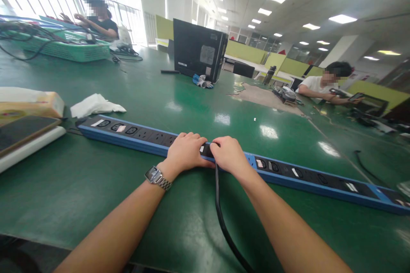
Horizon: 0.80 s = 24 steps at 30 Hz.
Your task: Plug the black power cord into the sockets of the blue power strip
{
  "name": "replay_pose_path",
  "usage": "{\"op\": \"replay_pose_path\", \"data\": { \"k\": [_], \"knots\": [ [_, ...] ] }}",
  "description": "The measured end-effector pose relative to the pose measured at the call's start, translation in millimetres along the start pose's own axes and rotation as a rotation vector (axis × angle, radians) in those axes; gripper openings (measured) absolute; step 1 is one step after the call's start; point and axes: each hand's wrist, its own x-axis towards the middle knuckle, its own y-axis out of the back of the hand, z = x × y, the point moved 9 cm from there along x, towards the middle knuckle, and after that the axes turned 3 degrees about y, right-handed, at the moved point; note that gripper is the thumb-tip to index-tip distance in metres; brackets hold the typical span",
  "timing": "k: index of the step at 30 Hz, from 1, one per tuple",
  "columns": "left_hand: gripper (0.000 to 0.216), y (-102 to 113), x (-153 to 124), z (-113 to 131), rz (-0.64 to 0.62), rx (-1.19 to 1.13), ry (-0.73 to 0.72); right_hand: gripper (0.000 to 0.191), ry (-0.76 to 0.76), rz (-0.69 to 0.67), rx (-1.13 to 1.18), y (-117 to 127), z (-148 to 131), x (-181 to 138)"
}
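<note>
1. We see the power strip (288, 172) lying across the green table (96, 204), long axis running left to right, right under both hands.
2. Left hand (185, 151) presses flat on the strip; right hand (229, 153) grips the black plug (207, 150) between them.
3. Hard blue plastic casing, rubbery black cable (222, 217) trailing toward us.

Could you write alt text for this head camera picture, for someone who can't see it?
Two bare hands, left hand and right hand, rest together on a black plug in a long blue power strip on a green table. Its black cable runs toward the viewer; two other people sit farther back.
</note>
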Motion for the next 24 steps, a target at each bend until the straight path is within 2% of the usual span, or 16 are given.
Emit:
{"op": "replay_pose_path", "data": {
  "k": [2, 4, 6, 8, 10, 12, 14, 17, 20, 23, 24],
  "knots": [
    [0.065, 0, 0, 0, 0.004, 0.01, -0.004, 0.032, -0.025, 0.002, -0.037, 5, -1, -3],
    [0.067, 0, 0, 0, 0.004, 0.019, -0.002, 0.033, -0.013, 0.047, -0.005, 22, 6, -10],
    [0.075, 0, 0, -1, -0.003, 0.017, 0.002, 0.035, 0.001, 0.148, 0.082, 50, 28, -21],
    [0.082, 0, 1, -1, -0.014, 0.013, 0.001, 0.039, -0.041, 0.236, 0.159, 76, 65, -36],
    [0.085, 0, 1, -2, -0.026, 0.017, 0.004, 0.039, -0.069, 0.15, 0.151, 78, 99, -46],
    [0.085, -1, 2, -3, -0.038, 0.025, 0.01, 0.038, -0.067, 0.073, 0.121, 68, 119, -52],
    [0.085, -1, 2, -4, -0.042, 0.031, 0.013, 0.036, -0.046, 0.049, 0.084, 56, 119, -52],
    [0.083, 0, 2, -4, -0.038, 0.026, 0.012, 0.035, -0.024, 0.056, -0.005, 46, 106, -48],
    [0.082, 0, 2, -5, -0.045, 0.017, 0.024, 0.037, -0.053, 0.129, -0.021, 66, 111, -53],
    [0.081, -1, 3, -6, -0.055, 0.015, 0.035, 0.044, -0.145, 0.272, 0.068, 104, 153, -75],
    [0.081, -1, 3, -6, -0.056, 0.017, 0.036, 0.045, -0.182, 0.275, 0.073, 112, 171, -82]
  ]
}}
